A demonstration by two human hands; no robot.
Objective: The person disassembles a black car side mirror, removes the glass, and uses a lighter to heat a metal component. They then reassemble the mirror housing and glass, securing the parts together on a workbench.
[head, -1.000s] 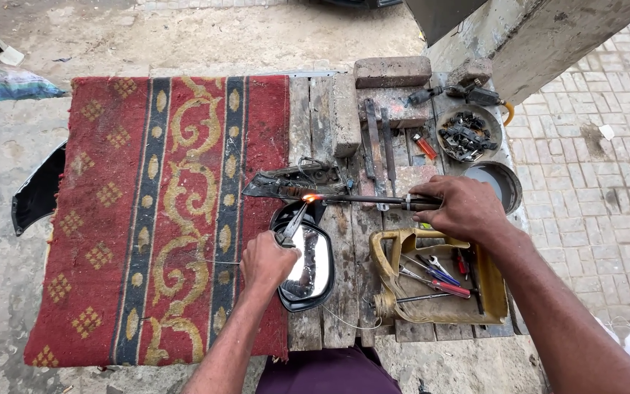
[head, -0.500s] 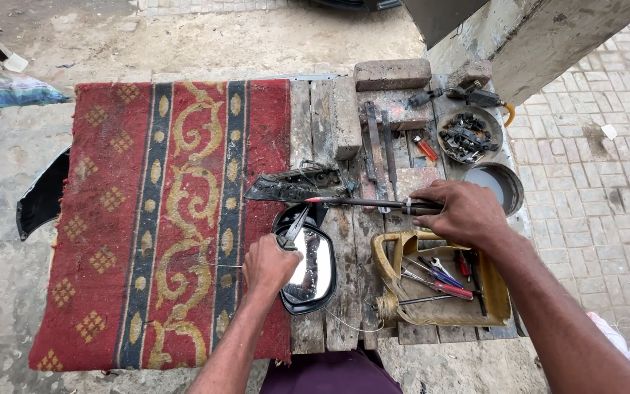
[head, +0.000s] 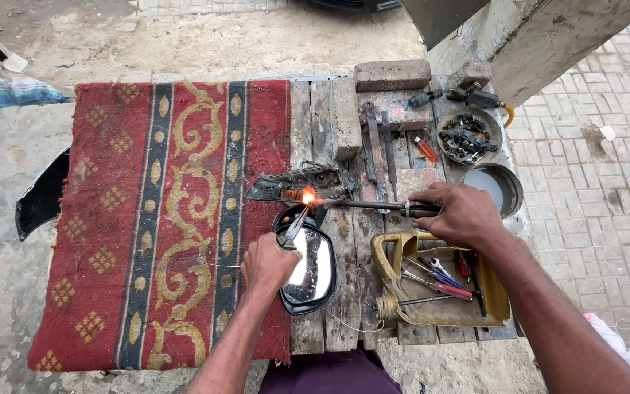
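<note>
Surface: I see a plank workbench (head: 344, 321) outdoors, its left part covered by a red patterned rug (head: 162, 219); bare ground lies to the left and paving bricks to the right.
Around: a cut yellow can of hand tools (head: 439, 281) sits under my right forearm; a round dish of dark parts (head: 467, 135) and bricks (head: 391, 73) lie at the far edge.
Change: half a second ago only a small orange spot showed at the rod's tip; now a bright flame (head: 308, 195) burns there. Both hands sit almost where they were.
Right hand: my right hand (head: 457, 215) is clenched around the handle of the long torch rod (head: 373, 206).
Left hand: my left hand (head: 267, 263) grips a thin tool (head: 294, 222), fingers closed on it, resting over the side mirror (head: 311, 273).
Rod axis: it lies nearly level across the bench, handle to the right, tip pointing left at the dark mirror housing (head: 297, 184).
Thin tool: it slants up and right, its tip meeting the flame.
</note>
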